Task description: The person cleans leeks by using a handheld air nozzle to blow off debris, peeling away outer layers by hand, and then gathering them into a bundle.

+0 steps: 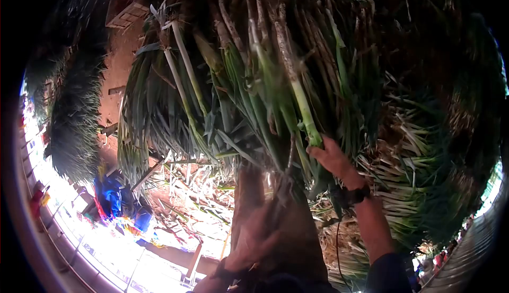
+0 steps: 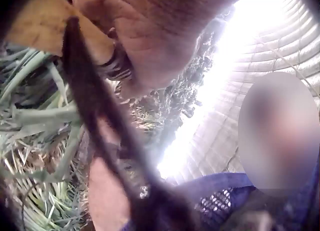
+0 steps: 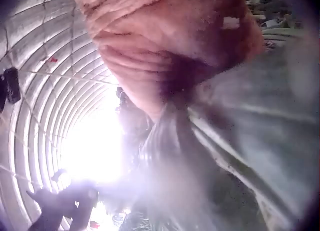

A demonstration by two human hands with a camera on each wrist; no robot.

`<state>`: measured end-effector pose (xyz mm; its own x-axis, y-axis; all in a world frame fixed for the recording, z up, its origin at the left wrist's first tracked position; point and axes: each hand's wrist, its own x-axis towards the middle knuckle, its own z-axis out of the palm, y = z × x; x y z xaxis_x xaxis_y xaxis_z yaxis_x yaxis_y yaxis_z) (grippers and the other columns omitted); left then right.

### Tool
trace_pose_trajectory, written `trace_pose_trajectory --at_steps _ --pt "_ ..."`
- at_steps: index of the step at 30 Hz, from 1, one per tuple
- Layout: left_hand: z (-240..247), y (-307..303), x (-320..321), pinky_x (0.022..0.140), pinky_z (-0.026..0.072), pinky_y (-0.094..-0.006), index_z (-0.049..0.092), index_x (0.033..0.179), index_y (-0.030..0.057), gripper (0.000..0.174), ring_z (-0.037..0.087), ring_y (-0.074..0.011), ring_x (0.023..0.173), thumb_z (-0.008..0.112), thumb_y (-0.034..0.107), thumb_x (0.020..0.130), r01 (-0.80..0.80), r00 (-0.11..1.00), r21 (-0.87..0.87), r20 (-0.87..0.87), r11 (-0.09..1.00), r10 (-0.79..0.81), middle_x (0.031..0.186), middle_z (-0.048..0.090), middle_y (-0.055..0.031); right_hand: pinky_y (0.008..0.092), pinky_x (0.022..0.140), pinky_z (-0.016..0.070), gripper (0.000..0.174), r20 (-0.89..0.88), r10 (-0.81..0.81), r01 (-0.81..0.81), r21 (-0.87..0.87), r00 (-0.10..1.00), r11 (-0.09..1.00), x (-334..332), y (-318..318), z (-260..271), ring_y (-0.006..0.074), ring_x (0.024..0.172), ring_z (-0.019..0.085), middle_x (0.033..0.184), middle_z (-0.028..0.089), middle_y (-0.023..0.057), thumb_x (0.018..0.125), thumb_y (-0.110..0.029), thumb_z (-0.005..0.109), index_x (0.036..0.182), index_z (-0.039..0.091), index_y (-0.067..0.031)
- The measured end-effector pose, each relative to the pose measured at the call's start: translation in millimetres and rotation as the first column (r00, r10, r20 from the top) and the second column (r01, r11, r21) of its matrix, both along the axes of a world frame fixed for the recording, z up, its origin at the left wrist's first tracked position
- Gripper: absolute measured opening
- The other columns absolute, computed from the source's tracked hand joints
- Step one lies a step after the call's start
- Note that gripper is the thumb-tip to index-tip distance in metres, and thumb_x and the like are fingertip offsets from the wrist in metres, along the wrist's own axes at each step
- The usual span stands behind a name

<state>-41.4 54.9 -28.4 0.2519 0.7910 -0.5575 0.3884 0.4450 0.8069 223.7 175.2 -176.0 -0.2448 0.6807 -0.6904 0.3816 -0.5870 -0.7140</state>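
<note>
In the head view, my right hand (image 1: 336,160) grips the green part of a long leek (image 1: 301,99) whose pale, soil-marked stem points up and away. In the right wrist view, wide leaves (image 3: 250,106) fan out below that hand (image 3: 170,41). My left hand (image 1: 260,237) is blurred, low in the middle of the head view. The left wrist view shows the left hand (image 2: 150,36) curled, with a dark two-armed metal tool (image 2: 87,86) like shears and a tan piece (image 2: 45,23) beside it; the exact grip is partly hidden.
Piled leeks (image 1: 154,102) spread across the top of the head view, with more stacked at the right (image 1: 413,160). Cut scraps (image 1: 185,187) litter the ground. A blue item (image 1: 108,195) lies at the left. The left wrist view includes a person (image 2: 280,136) and a ribbed cover overhead.
</note>
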Motion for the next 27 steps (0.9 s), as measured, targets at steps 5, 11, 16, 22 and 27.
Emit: trace_pose_trajectory --at_steps 5,11,16,22,27 --pt "3.3 -11.1 30.2 0.095 0.0497 -0.0449 0.038 0.154 0.0027 0.081 0.061 -0.0404 0.11 0.075 0.024 0.085 0.048 0.998 -0.181 -0.021 0.982 -0.053 0.121 0.062 -0.0248 0.0422 0.07 0.05 0.037 0.227 0.075 -0.112 0.154 0.971 0.982 -8.1 -24.8 12.0 0.0325 0.075 0.065 0.083 0.063 0.0236 0.094 -0.023 0.065 0.118 0.056 0.0031" --pt "5.4 4.9 53.7 0.093 0.0501 -0.0458 0.039 0.153 0.0017 0.081 0.061 -0.0407 0.11 0.075 0.028 0.085 0.006 0.998 -0.174 -0.06 0.985 -0.017 0.123 0.062 -0.0251 0.048 0.071 0.0502 0.037 0.232 0.049 -0.097 0.199 0.972 0.975 3.3 -34.6 15.8 0.0459 0.083 0.065 0.087 0.066 0.0279 0.094 -0.024 0.063 0.118 0.053 0.002" --pt "0.6 -9.8 65.1 0.094 0.0511 -0.0448 0.039 0.152 0.0012 0.08 0.063 -0.0411 0.111 0.074 0.027 0.085 0.002 0.999 -0.219 -0.037 0.976 -0.011 0.126 0.062 -0.0257 0.0491 0.07 0.0504 0.037 0.189 0.035 -0.074 0.199 0.981 0.977 14.0 -40.1 10.3 0.0466 0.083 0.065 0.087 0.065 0.0279 0.094 -0.024 0.062 0.117 0.052 0.0024" --pt "-17.2 8.1 79.1 0.094 0.0525 -0.0415 0.044 0.148 0.0002 0.073 0.065 -0.0404 0.109 0.073 0.024 0.086 0.027 0.982 -0.151 -0.179 0.988 -0.055 0.125 0.063 -0.0255 0.0442 0.072 0.0509 0.038 0.166 0.059 -0.086 0.164 0.984 0.983 26.0 -48.6 -1.3 0.0401 0.08 0.065 0.088 0.065 0.0245 0.094 -0.024 0.063 0.118 0.053 0.0032" --pt "-63.0 92.0 87.8 0.082 0.054 -0.0343 0.054 0.138 -0.0007 0.05 0.065 -0.0179 0.094 0.065 0.02 0.094 -0.123 0.977 -0.006 -0.178 0.992 0.12 0.108 0.07 -0.0123 0.0356 0.077 0.0504 0.04 -0.022 -0.012 0.014 0.08 1.0 0.997 38.6 -52.3 5.9 0.0209 0.086 0.062 0.095 0.065 0.0116 0.096 -0.021 0.063 0.127 0.054 0.0024"
